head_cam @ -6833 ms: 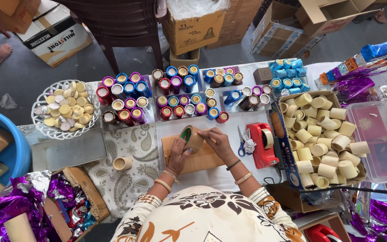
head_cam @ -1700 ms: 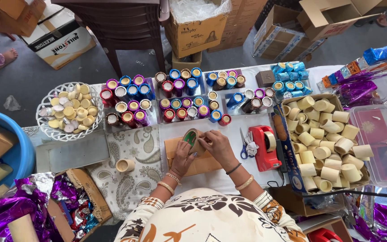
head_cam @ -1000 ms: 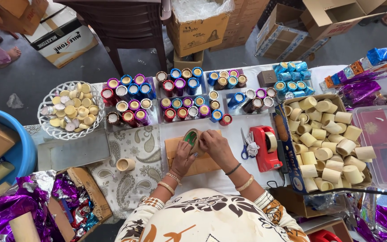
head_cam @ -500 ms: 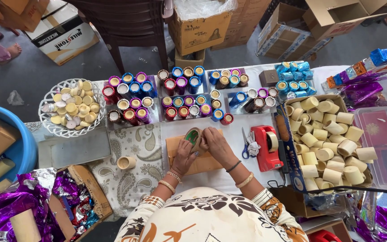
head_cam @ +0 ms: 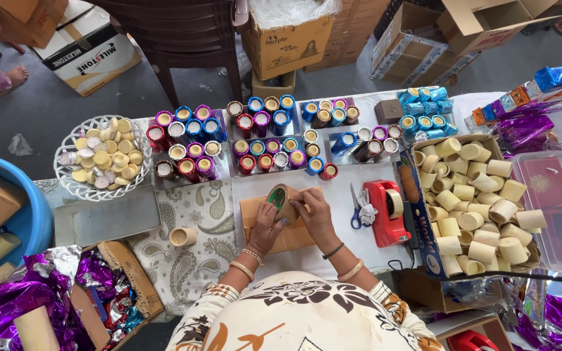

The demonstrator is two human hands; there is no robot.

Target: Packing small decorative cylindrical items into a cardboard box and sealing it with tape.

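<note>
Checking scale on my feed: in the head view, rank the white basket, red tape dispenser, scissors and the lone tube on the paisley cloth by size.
1. White basket
2. Red tape dispenser
3. Scissors, slimmer than the dispenser
4. Lone tube

All lie on one table, so nearness hardly matters.

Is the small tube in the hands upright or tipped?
Tipped: the tube lies slanted between left hand and right hand, green end up-left.
</note>
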